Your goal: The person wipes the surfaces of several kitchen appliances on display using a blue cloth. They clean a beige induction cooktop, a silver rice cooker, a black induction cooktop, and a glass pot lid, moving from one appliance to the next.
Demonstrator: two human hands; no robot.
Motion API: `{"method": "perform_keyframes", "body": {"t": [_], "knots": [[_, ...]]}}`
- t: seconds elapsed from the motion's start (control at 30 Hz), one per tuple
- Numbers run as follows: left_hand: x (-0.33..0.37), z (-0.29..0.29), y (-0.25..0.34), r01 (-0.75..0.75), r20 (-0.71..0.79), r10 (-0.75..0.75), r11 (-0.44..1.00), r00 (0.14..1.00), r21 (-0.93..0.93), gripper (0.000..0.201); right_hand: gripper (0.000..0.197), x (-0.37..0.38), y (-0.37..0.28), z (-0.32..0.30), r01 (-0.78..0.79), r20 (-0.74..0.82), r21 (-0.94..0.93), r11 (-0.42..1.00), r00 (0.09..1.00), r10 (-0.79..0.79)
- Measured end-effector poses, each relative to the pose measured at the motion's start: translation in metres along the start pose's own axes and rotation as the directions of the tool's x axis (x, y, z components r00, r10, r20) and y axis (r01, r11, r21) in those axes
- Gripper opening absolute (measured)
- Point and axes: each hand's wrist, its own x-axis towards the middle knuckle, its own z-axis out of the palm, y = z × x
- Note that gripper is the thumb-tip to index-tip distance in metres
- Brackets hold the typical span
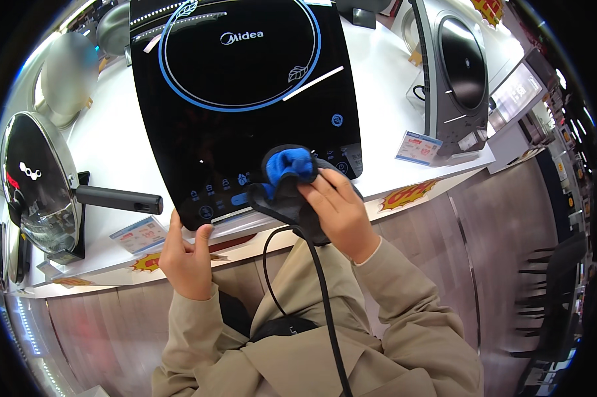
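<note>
A black glass induction cooktop [245, 132] with a blue ring stands tilted on the white display counter, its control marks along the near edge. My left hand [186, 258] grips its near left corner, thumb on the glass and the fingers at the side and partly hidden below. In my right hand [338, 210] is a bunched black and blue cloth [290, 182], pressed on the control area near the right corner. The cloth's loose part hangs over the front edge.
Left of the cooktop stands a lidded pan [40, 185] whose black handle [118, 199] points toward it. At the right are an upright grey cooker [460, 79] and a price card [418, 147]. A black cable [321, 284] runs down before my body.
</note>
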Motion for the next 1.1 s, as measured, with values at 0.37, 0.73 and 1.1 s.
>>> {"method": "perform_keyframes", "body": {"t": [0.37, 0.73, 1.1], "knots": [[-0.001, 0.003, 0.0, -0.047, -0.039, 0.046, 0.999, 0.998, -0.009, 0.062, 0.026, -0.021, 0.02, -0.014, -0.404, -0.155, 0.204, 0.891, 0.886, 0.437], [-0.002, -0.003, 0.004, 0.006, 0.042, -0.006, 1.0, 0.999, 0.003, 0.057, 0.027, 0.052, -0.061, 0.031, -0.028, 0.078, 0.42, 0.907, 0.997, -0.005], [0.002, -0.006, 0.005, 0.033, 0.065, -0.029, 0.998, 0.997, -0.061, 0.055, 0.05, 0.044, -0.072, 0.049, 0.005, 0.036, 0.341, 0.94, 0.999, -0.018]]}}
